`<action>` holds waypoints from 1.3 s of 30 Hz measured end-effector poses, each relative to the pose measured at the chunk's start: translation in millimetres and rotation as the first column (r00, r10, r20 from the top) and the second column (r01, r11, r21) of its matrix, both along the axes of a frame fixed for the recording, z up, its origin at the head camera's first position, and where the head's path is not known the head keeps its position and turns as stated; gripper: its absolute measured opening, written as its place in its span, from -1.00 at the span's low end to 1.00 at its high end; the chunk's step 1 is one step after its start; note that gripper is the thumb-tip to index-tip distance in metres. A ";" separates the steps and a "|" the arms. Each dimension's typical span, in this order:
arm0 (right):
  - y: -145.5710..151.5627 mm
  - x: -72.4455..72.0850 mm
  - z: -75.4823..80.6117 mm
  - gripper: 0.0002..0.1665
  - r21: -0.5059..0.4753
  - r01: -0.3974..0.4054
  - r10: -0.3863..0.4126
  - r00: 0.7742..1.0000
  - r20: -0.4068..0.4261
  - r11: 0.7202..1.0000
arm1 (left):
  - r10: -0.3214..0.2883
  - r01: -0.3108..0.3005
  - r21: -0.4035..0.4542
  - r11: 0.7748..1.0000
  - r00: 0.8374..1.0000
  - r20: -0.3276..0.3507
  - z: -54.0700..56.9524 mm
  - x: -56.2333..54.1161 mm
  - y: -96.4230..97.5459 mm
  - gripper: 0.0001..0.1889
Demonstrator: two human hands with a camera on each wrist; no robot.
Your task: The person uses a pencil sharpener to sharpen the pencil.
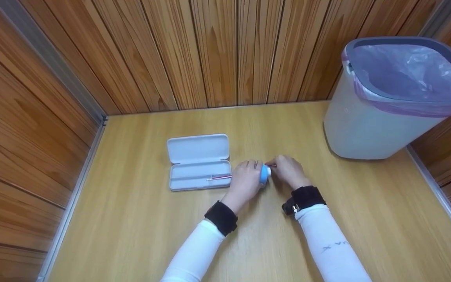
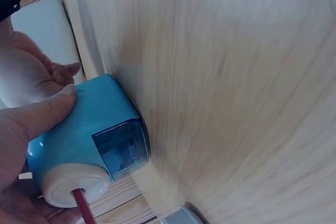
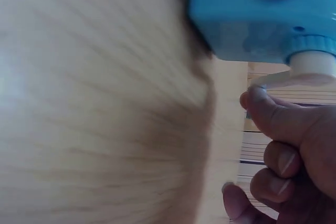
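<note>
My left hand [image 1: 246, 178] grips a blue crank pencil sharpener [image 2: 89, 119], thumb over its top, on the wooden table. The sharpener has a clear shavings drawer [image 2: 123, 148] and a round white front. A red pencil [image 2: 84, 207] is stuck into the hole of that front; in the head view, its other end reaches left over an open pencil case [image 1: 190, 171]. On the opposite side, my right hand [image 3: 299, 135] pinches the end of the white crank [image 3: 313, 65] between thumb and index finger. Those fingertips mostly hide the crank's end.
The pale grey pencil case lies just left of my left hand, its lid [image 1: 198, 149] folded back toward the wall. A waste bin [image 1: 378, 125] with a pinkish liner stands at the back right. Wood-panelled walls [image 1: 213, 55] bound the table's back and sides.
</note>
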State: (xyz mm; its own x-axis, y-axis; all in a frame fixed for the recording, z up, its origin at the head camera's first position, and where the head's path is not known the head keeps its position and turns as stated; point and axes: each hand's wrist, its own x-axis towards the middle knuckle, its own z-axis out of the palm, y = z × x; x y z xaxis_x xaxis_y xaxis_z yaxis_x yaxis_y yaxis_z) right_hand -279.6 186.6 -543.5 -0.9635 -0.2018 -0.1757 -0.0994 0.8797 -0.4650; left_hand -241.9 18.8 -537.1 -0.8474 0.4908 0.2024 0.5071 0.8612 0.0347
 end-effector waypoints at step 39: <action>4.5 37.6 14.0 -0.59 -0.060 -0.033 0.026 0.994 -0.108 0.998 | 0.000 0.000 -0.021 1.000 0.999 0.039 1.5 5.3 -2.5 -0.09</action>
